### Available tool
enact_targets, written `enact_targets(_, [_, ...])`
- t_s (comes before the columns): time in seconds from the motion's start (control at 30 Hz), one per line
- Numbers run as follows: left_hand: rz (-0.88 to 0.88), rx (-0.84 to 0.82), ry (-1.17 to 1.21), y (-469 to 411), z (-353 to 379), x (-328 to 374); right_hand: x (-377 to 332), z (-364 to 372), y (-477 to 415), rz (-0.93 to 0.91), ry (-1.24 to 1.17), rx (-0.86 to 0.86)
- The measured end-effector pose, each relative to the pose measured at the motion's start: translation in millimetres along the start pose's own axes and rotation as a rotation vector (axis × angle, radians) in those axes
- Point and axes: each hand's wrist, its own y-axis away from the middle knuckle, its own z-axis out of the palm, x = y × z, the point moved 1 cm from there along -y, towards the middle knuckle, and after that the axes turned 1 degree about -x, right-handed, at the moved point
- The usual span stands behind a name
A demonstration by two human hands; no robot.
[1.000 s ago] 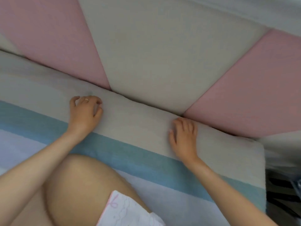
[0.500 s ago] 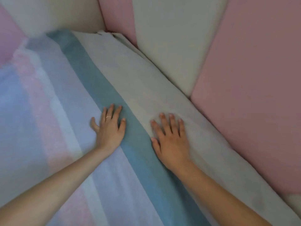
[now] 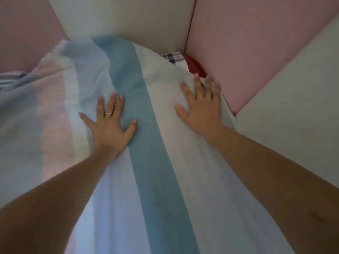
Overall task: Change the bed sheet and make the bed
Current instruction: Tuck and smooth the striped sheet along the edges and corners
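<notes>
A striped bed sheet (image 3: 146, 162) in teal, white, pale blue and pink covers the mattress. My left hand (image 3: 110, 123), with a ring on one finger, lies flat with spread fingers just left of the teal stripe. My right hand (image 3: 200, 107) presses flat on the white band at the sheet's right edge, fingertips against the padded wall. At the far corner the sheet stops short, and a bit of checked fabric (image 3: 172, 56) and something red (image 3: 195, 67) show beneath it.
Padded wall panels enclose the bed: a pink one (image 3: 256, 52) on the right, a cream one (image 3: 143, 19) at the far end, another pink one (image 3: 27, 33) at the left. The sheet lies rumpled at the far left (image 3: 23, 85).
Both hands have slid forward along the sheet towards the far corner, staying flat. The view has swung, so the corner with the checked and red fabric now shows.
</notes>
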Motion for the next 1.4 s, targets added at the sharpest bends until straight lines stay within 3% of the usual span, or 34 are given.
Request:
enact_targets(0.2, [0.006,-0.059,0.001,-3,-5,3,-31,-9,-80,0.099,-0.161,0.040])
enact_targets(0.33, [0.017,-0.071,-0.001,-6,-7,2,-45,-31,-65,-0.062,-0.247,0.339])
enact_targets(0.4, [0.014,-0.084,0.001,-7,-9,1,-52,-46,-46,-0.165,-0.318,0.398])
enact_targets(0.43, [0.014,-0.090,-0.003,-6,-9,2,-55,-49,-32,-0.211,-0.329,0.376])
enact_targets(0.57, [0.005,-0.153,-0.011,-9,-12,3,-61,-46,0,-0.343,-0.405,-0.071])
enact_targets(0.7, [-0.007,-0.219,-0.010,-14,-15,2,-52,-60,-28,-0.134,-0.617,-0.190])
enact_targets(0.77, [0.000,-0.230,-0.005,-13,-16,1,-58,-60,-48,0.023,-0.773,-0.374])
enact_targets(0.87, [0.008,-0.242,-0.010,-14,-18,2,-75,-57,-72,0.016,-0.716,-0.550])
enact_targets(1.03, [-0.001,-0.267,-0.032,-12,-18,2,-72,-66,-85,-0.095,-0.483,-0.457])
enact_targets(1.2, [0.012,-0.194,-0.004,-12,-16,3,-55,-83,-111,-0.136,-0.582,-0.742])
enact_targets(1.27, [0.013,-0.194,0.016,-9,-17,2,-56,-83,-113,-0.187,-0.528,-0.765])
enact_targets(1.4, [0.011,-0.232,0.020,-7,-19,1,-69,-84,-81,-0.161,-0.442,-0.426])
